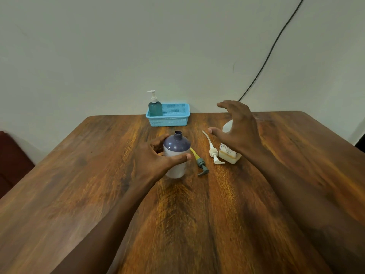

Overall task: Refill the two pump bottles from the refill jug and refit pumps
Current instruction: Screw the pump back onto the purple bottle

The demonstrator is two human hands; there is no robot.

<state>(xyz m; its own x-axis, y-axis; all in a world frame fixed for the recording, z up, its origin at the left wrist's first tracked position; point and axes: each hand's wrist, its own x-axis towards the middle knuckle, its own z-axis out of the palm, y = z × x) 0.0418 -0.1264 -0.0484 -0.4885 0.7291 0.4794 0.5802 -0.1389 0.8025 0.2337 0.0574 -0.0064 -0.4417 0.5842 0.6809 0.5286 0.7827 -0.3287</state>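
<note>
A purple-shouldered bottle [177, 147] with a white body stands upright and uncapped on the wooden table. My left hand [156, 157] grips it from the left, thumb across its front. A grey pump [201, 166] with a yellow tube lies just right of the bottle. A white pump [214, 153] with a long tube lies beside that. A translucent white bottle [229, 155] with a label and pale liquid at its bottom stands at the right. My right hand [237, 131] hovers over it with fingers spread, partly hiding it.
A blue perforated basket [173, 119] sits at the table's far edge by the wall, with a teal pump bottle [155, 107] standing in its left end. A black cable [266, 60] runs down the wall. A dark red seat [11, 155] is at the left.
</note>
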